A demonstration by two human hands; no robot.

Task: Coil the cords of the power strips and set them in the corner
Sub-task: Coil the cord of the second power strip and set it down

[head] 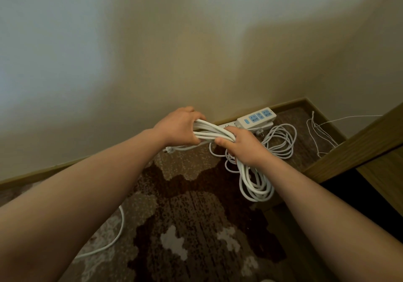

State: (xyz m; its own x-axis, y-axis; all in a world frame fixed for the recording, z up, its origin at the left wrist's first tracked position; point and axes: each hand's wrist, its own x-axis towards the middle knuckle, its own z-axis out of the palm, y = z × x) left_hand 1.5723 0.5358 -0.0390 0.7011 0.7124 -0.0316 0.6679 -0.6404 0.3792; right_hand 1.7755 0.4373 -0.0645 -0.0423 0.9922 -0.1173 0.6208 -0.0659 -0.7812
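Left hand (178, 127) and right hand (242, 144) both grip a white coiled cord (214, 132), seemingly several loops.

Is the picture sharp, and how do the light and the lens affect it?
Head view: light is dim and warm, bluish on the left wall; a soft shadow falls on the wall right of centre. The wide lens bends the baseboard. Both hands, left hand and right hand, and the white cord look reasonably sharp; no glare.

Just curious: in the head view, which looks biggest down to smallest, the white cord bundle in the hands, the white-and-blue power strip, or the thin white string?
1. White cord bundle
2. White-and-blue power strip, thin white string: unsure; both lie farther away.
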